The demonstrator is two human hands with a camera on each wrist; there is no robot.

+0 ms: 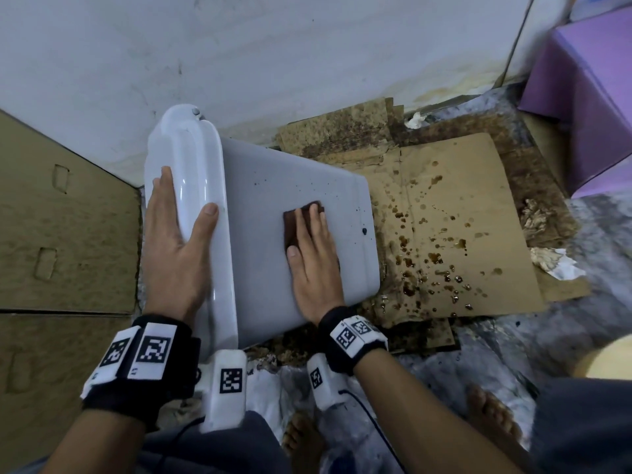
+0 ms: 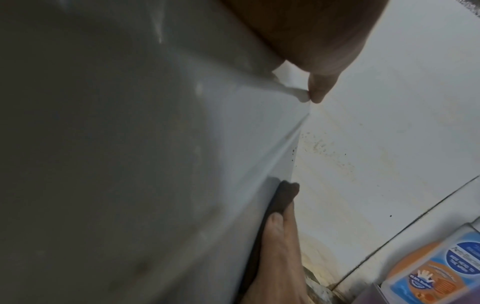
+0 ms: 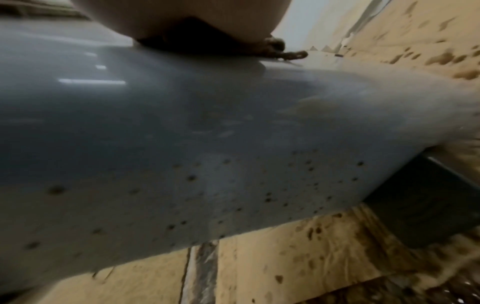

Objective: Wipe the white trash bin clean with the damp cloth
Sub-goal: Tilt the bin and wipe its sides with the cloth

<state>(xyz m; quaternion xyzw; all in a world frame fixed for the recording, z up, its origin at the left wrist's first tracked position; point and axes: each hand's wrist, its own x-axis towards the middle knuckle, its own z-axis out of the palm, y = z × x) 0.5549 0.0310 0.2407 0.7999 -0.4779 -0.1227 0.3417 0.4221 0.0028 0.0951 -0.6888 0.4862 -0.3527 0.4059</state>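
The white trash bin (image 1: pixel 266 186) lies on its side on the floor, lid (image 1: pixel 195 155) end to the left. My left hand (image 1: pixel 184 217) rests over the lid's rim, fingers straight on the lid face and thumb on the near side. My right hand (image 1: pixel 304 230) lies flat on the dark brown cloth (image 1: pixel 290 222) and presses it onto the bin's upper side. Small dark spots (image 1: pixel 364 230) dot the wall near the base. In the right wrist view the cloth (image 3: pixel 197 41) sits under my palm, and more specks (image 3: pixel 267 199) cover the bin (image 3: pixel 207 133) lower down.
Brown-stained cardboard (image 1: pixel 461 217) lies under and right of the bin. A purple box (image 1: pixel 588 97) stands at the far right against the white wall (image 1: pixel 273 46). Flat cardboard (image 1: pixel 68 234) covers the left. Crumpled tissues (image 1: pixel 547 261) lie at the right. My bare feet (image 1: pixel 492 415) are below.
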